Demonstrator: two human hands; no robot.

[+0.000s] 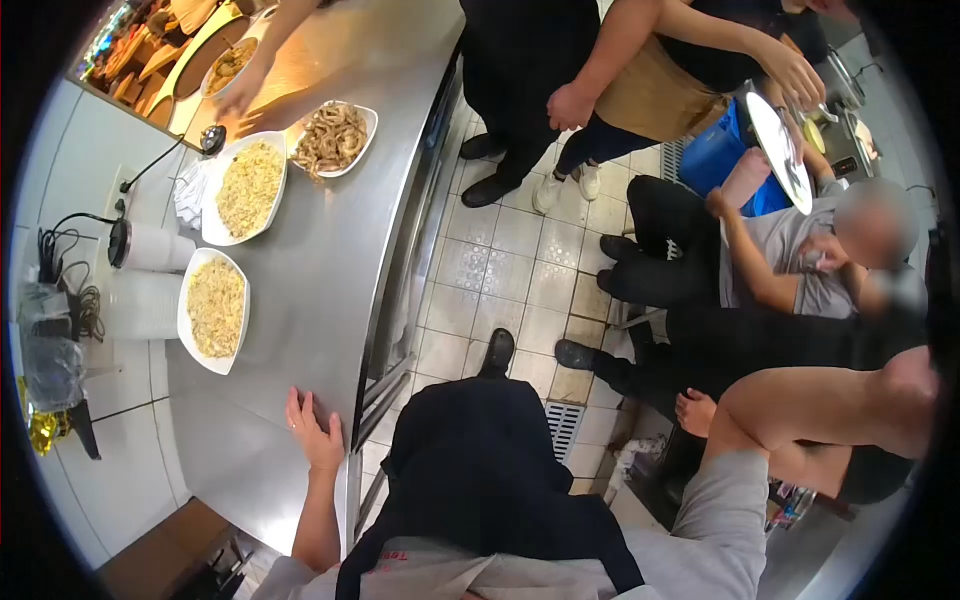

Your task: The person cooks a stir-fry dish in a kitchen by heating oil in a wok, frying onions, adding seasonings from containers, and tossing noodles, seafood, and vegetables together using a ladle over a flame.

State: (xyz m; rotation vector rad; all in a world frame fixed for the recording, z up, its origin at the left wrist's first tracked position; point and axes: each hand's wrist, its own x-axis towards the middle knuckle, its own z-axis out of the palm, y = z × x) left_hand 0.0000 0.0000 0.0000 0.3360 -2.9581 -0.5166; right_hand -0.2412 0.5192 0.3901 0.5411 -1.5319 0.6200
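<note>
My left hand [316,430] rests on the near edge of the steel counter [300,300], fingers spread and holding nothing. Further along stands a white bowl of fried rice [216,311], apart from my fingers. Behind it are a larger bowl of fried rice [247,188] and a white dish of brown strips that look like meat [330,138]. My right arm is bent and raised at the right. My right hand [910,372] is blurred at the dark rim of the picture, and its fingers cannot be made out.
Stacked white and clear plastic containers [150,305] line the wall. A co-worker's hand [240,92] reaches over the counter's far end near another bowl [228,68]. Several people stand or sit at the right, around a blue bin [722,160] and a white plate [778,150]. A floor drain [563,428] lies between.
</note>
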